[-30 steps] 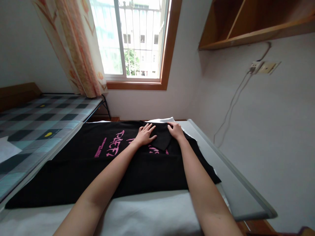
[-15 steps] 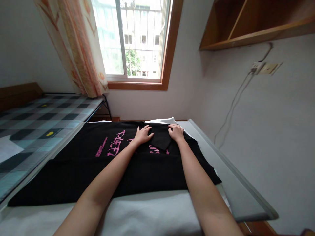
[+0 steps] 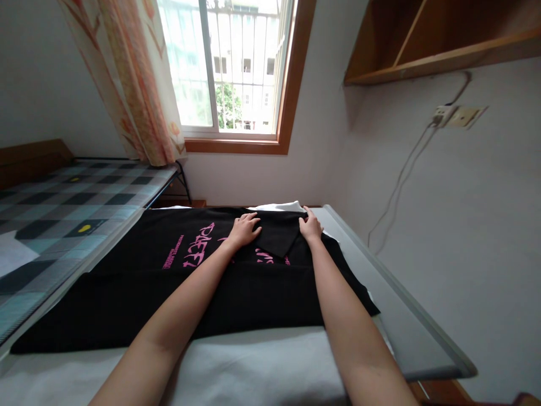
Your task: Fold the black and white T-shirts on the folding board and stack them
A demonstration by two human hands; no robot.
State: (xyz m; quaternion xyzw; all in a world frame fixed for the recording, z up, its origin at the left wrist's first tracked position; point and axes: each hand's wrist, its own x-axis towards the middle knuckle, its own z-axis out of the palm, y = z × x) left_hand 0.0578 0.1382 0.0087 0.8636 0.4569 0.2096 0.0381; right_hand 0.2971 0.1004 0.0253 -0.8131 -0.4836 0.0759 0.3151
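Black cloth garment [image 3: 262,293] with pink lettering; grey, black and pale-blue checked mattress [image 3: 105,194]; cream, orange-flowered fabric curtain [image 3: 143,84].

Large pink lettering [image 3: 198,245] on the black shirt [image 3: 127,299] appears to start with "PA"; its remaining letters are unclear. The smaller pink lines [image 3: 173,252] beside it are too small to read.

Both arms extended forward, left fingers [image 3: 253,216] spread, palm down.

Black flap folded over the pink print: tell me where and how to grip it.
I'd pinch the black flap by its near corner, from the near side: it lies flat, and that pointed tip faces the camera, uncovered.
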